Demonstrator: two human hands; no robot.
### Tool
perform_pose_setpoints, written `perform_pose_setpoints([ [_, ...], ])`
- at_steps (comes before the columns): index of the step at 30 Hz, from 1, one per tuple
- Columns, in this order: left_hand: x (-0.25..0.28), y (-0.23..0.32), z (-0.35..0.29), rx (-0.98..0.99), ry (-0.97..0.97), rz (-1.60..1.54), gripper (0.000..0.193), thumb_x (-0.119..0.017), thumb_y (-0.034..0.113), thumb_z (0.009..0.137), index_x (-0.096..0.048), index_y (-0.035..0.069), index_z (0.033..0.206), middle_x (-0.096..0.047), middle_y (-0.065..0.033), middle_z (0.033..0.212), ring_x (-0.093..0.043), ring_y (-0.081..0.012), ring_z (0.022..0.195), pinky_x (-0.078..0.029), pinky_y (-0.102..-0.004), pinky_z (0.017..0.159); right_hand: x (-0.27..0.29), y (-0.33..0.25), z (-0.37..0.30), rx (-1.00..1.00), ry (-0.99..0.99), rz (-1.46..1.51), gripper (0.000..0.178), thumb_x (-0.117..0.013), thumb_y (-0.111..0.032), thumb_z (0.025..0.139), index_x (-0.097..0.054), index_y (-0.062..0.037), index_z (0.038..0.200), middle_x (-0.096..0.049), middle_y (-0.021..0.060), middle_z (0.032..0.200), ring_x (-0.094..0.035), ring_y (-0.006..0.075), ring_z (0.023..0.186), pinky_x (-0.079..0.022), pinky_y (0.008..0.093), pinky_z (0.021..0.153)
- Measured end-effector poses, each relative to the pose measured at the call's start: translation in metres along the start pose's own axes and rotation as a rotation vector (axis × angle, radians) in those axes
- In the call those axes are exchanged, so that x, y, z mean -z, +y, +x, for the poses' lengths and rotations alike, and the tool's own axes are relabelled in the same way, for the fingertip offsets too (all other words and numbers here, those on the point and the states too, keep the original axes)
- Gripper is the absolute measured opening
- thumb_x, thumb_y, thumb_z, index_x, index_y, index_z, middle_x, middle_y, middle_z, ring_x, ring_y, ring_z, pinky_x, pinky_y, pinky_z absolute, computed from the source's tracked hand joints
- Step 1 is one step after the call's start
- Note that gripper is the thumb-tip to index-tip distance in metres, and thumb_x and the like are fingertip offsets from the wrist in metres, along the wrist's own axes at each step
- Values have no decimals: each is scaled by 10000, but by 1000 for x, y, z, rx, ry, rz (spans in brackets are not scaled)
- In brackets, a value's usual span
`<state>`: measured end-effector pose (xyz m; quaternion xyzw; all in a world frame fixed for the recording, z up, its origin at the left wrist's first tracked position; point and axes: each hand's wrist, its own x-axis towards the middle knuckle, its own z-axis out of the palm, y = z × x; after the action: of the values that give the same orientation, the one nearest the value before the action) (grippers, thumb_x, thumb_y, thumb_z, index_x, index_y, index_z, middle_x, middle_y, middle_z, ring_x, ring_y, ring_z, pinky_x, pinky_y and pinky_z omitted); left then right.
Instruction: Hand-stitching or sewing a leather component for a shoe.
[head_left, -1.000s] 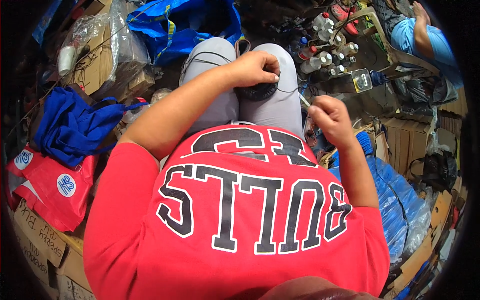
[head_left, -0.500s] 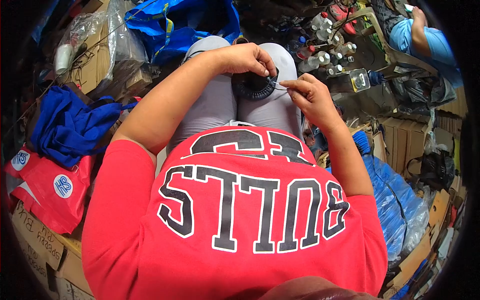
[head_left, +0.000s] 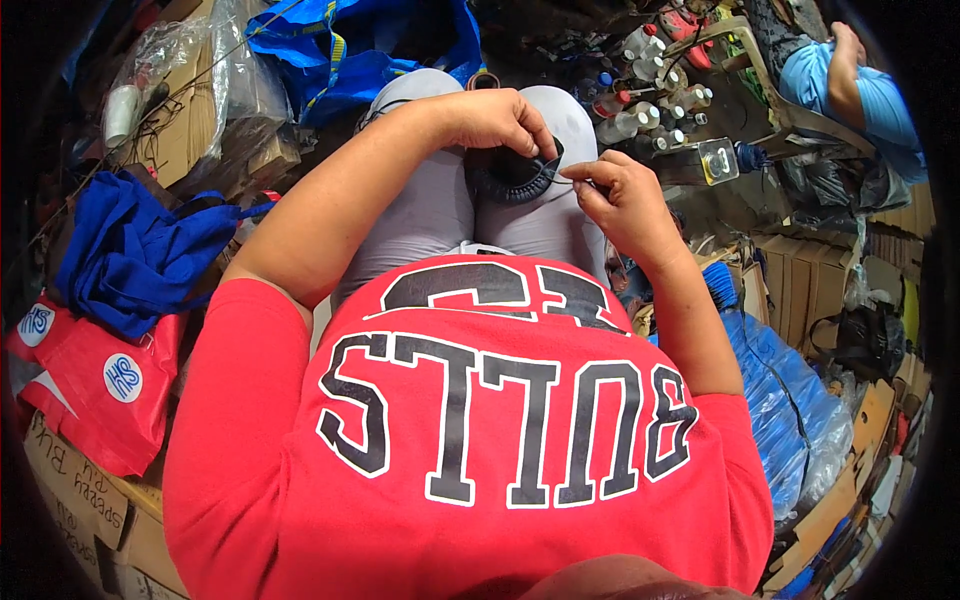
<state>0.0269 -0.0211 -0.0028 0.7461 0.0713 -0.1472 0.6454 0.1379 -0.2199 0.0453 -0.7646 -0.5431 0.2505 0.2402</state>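
Across my grey-trousered knees rests a black item with a ridged, curved rim, possibly part of a shoe; its far side is hidden under my left hand. The fingers of my left hand are closed in a pinch at the rim's right end. Just to the right of it, my right hand is closed, thumb against forefinger, on a thin needle-like thing. Its tip reaches close to the black rim, but whether it touches I cannot tell. A dark thread seems to run beside it.
A blue bag lies beyond my knees. Several plastic bottles stand at the far right, near a chair frame and a person in light blue. Blue cloth and a red bag lie left; blue plastic sheeting lies right.
My right hand has shifted slightly, and the pale thin thing between the hands shows less. My left hand keeps its pinch on the rim. At the far right, the other person's arm has moved.
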Motion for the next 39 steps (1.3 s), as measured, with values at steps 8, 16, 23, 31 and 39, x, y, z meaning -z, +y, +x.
perform_pose_setpoints([
  [8,2,-3,5,9,-17,12,256,-622,53,798,-683,14,1044,-686,-59,940,-616,-125,877,-457,-254,853,-12,3,0,134,110,-131,166,-649,-83,767,-702,-90,925,-581,118,765,-589,303,734,-472,371,653],
  [16,1,-3,15,-125,-33,312,260,-690,84,769,-703,87,1029,-666,-61,908,-599,-162,874,-460,-284,820,-9,53,18,-58,-151,359,167,-637,-41,818,-716,-116,944,-519,23,819,-525,144,779,-425,244,732],
  [23,5,-4,20,2,-32,262,257,-713,60,741,-711,75,998,-679,-47,885,-599,-141,840,-465,-274,790,-26,58,22,23,-42,321,190,-702,-63,766,-730,-127,942,-507,4,732,-490,104,709,-417,237,650],
  [31,1,0,14,-59,-14,193,248,-707,42,747,-709,62,994,-685,-30,847,-604,-117,793,-473,-257,759,-15,37,4,46,96,170,168,-733,-83,736,-722,-105,902,-518,35,690,-539,132,645,-436,273,594],
  [39,-2,0,13,-143,130,396,171,-621,8,769,-668,32,931,-633,-69,880,-590,-153,805,-474,-296,734,-23,33,17,96,73,155,138,-729,-98,741,-714,-107,877,-548,45,725,-549,159,667,-441,281,617],
])
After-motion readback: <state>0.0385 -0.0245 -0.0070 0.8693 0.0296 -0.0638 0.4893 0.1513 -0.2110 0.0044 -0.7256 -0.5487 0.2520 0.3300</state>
